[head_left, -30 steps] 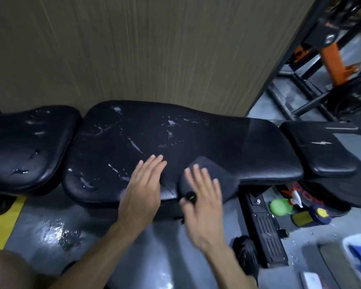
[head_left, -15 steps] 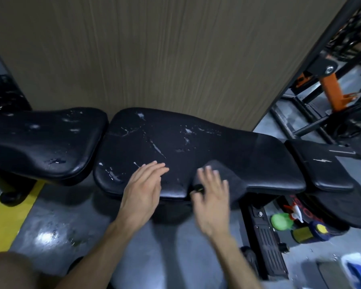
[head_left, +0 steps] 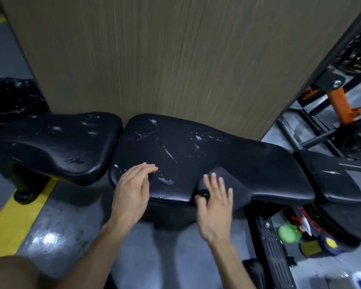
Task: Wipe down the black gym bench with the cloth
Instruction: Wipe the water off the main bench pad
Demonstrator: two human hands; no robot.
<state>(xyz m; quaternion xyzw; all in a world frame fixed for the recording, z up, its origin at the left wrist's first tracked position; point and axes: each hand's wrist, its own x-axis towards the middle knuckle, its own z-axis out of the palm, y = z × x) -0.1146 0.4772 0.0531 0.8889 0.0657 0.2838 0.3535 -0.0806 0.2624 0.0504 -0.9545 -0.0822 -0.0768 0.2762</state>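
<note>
The black gym bench (head_left: 206, 155) runs left to right before a wood-grain wall, its long pad streaked with wet white marks. A dark grey cloth (head_left: 236, 184) lies over the pad's near edge, right of centre. My right hand (head_left: 215, 205) presses flat on the cloth with straight fingers, a black ring on the thumb. My left hand (head_left: 131, 190) rests with relaxed fingers on the pad's near left edge, holding nothing. A separate seat pad (head_left: 58, 142) at the left is also spotted with droplets.
Another black pad (head_left: 333, 176) sits at the right end. Under it lie a green spray bottle (head_left: 289, 234) and a blue-and-yellow bottle (head_left: 323, 246). A black and orange rack (head_left: 340, 101) stands at the back right. A yellow floor line (head_left: 15, 217) crosses the wet grey floor.
The view has shifted left and tilted up, so the bench sits further right in frame. My right hand has slid the cloth slightly along the near edge. My left hand stays on the pad.
</note>
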